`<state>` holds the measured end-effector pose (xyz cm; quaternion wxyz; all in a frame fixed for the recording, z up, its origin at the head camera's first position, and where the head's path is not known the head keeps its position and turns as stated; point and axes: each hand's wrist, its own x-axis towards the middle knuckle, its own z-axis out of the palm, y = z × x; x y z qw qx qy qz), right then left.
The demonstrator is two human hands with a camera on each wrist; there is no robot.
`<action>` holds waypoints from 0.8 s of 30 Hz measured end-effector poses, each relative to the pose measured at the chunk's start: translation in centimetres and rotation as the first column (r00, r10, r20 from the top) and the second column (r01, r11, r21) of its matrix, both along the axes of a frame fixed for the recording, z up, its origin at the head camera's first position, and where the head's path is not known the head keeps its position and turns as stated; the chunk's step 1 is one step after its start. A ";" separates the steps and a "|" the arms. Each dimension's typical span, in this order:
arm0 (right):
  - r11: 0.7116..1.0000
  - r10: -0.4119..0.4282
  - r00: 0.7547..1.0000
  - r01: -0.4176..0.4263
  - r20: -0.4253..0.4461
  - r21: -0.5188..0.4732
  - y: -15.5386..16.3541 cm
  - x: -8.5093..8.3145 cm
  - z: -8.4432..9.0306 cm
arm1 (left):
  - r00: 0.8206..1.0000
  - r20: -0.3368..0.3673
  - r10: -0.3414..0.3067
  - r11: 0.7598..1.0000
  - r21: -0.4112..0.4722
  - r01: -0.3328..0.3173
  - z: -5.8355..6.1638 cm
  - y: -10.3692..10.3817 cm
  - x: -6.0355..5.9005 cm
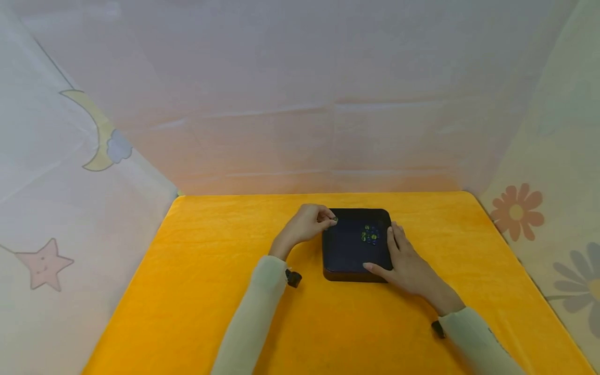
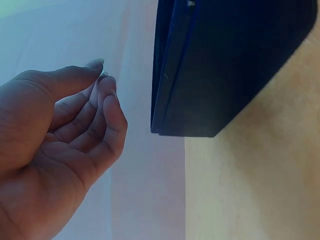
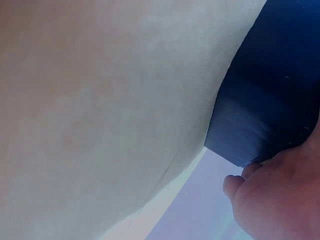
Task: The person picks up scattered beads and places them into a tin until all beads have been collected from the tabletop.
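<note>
A black square tray point(image 1: 344, 252) with raised sides sits on the yellow cloth. Inside it, right of centre, lies a cluster of small round marbles point(image 1: 370, 235), some yellow-green and some dark blue. My left hand point(image 1: 309, 221) is at the tray's far left corner, pinching one small marble point(image 1: 335, 220) between thumb and fingertips. In the left wrist view that marble is almost wholly hidden by the fingertips, which are apart from the tray wall point(image 2: 225, 75). Along the tray's right side rests my right hand point(image 1: 410, 265), fingers extended by the wall and thumb over the near rim.
Yellow cloth point(image 1: 187, 291) covers the table around the tray. Behind it rises a pale fabric wall point(image 1: 290, 140), with side walls at left and right bearing printed shapes. A small black device point(image 1: 294, 278) is worn at the left wrist, another point(image 1: 438, 329) at the right.
</note>
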<state>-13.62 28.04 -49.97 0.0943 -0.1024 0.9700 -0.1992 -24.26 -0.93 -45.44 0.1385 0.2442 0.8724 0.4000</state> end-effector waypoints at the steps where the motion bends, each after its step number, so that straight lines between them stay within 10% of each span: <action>1: 1.000 -0.001 1.000 0.001 0.000 -0.004 0.0 0.0 0.0 | 1.000 0.007 -0.002 1.000 0.005 0.002 0.0 0.2 -0.1; 24: 1.000 0.008 1.000 -0.008 -0.017 0.003 0.2 -0.1 -0.5 | 0.999 0.028 -0.025 0.999 -0.035 0.026 0.3 4.8 -1.8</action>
